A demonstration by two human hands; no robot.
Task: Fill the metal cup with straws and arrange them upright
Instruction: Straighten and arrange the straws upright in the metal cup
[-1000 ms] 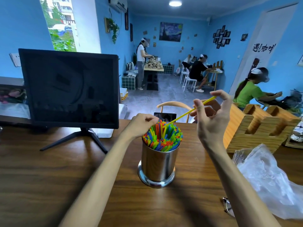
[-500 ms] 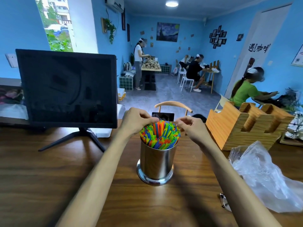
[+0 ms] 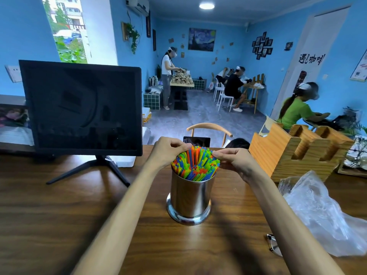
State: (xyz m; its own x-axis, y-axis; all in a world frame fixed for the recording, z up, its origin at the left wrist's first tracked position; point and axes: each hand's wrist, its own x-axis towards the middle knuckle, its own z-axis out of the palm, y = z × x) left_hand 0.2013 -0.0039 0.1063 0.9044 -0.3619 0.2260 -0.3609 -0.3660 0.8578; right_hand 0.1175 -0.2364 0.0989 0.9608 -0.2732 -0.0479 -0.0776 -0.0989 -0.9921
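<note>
A shiny cylindrical metal cup [image 3: 191, 197] stands on the brown wooden surface [image 3: 59, 211], packed with a bundle of thin multicoloured plastic straws [image 3: 195, 162] fanning slightly outward. The straws look light, bendy and easily crushed, best nudged gently at their tops. The left hand [image 3: 168, 150] and right hand [image 3: 232, 160] flank the bundle, fingers curled and pinching outer straw tips.

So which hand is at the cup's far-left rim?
The left hand, fingers curled on the straws there; the right hand pinches the right edge.
</note>
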